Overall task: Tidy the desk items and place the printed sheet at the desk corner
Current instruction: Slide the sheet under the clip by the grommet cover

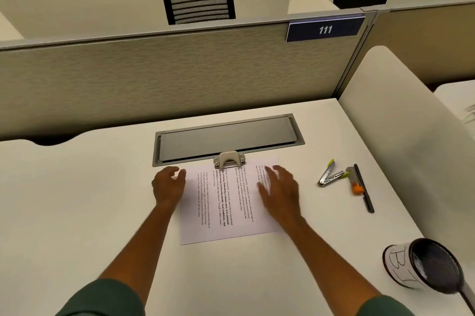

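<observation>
A printed sheet lies flat in the middle of the white desk, text running sideways. A beige hole punch sits on the sheet's far edge. My left hand hovers at the sheet's left far corner, fingers curled and apart, holding nothing. My right hand is spread over the sheet's right side, blurred, palm down. To the right lie a staple remover, a clear tool with an orange part and a dark pen.
A grey cable-tray lid is set into the desk behind the sheet. A black mesh pen cup with a white label lies tipped at the right front. Beige partitions and a white side panel enclose the desk.
</observation>
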Demonstrator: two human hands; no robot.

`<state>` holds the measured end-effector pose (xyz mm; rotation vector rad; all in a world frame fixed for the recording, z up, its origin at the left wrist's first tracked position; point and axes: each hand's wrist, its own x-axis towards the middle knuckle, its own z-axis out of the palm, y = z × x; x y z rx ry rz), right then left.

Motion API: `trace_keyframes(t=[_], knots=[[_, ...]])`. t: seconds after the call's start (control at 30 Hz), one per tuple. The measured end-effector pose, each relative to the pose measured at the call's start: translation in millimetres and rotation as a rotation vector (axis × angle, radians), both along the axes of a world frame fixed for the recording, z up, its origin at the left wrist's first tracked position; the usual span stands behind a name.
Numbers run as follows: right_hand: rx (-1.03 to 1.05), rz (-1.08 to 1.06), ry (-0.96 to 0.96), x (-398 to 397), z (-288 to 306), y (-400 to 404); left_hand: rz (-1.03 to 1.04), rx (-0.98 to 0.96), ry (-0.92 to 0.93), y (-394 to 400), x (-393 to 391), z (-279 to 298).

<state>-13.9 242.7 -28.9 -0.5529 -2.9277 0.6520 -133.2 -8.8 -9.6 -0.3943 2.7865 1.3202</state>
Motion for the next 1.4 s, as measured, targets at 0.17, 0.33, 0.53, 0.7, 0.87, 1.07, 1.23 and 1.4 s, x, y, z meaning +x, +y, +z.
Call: trace_keyframes(t=[0.17, 0.33, 0.53, 0.7, 0.87, 1.07, 1.23, 1.4], knots=[[0.108, 0.265, -0.050, 19.0, -20.4, -56.5, -0.238, -0.173, 0.078, 20.3, -19.6, 10.0], [0.099, 0.282, -0.098, 24.1, -35.2, -93.0, -0.459, -0.408, 0.058, 46.3, -39.6, 14.3], [0.062, 0.243, -0.159, 26.4, -48.8, -104.2, -0.602, -0.498, 0.019, 81.1, -53.4, 12.8], [0.074, 0.234, -0.145, 25.6, -54.0, -105.3, -0.632, -0.541, -0.001, 104.3, -68.2, 6.1], [0.092, 0.236, -0.133, 24.4, -56.3, -105.4, -0.669, -0.567, 0.007, 121.3, -85.8, -2.6], [0.105, 0.238, -0.117, 22.8, -57.3, -105.5, -0.729, -0.606, 0.028, 136.7, -97.2, -13.9], [0.103, 0.238, -0.124, 22.5, -56.6, -104.7, -0.761, -0.654, 0.038, 143.3, -99.7, -21.7], [0.100, 0.241, -0.138, 21.0, -53.0, -103.6, -0.786, -0.687, 0.013, 143.2, -101.1, -26.3]])
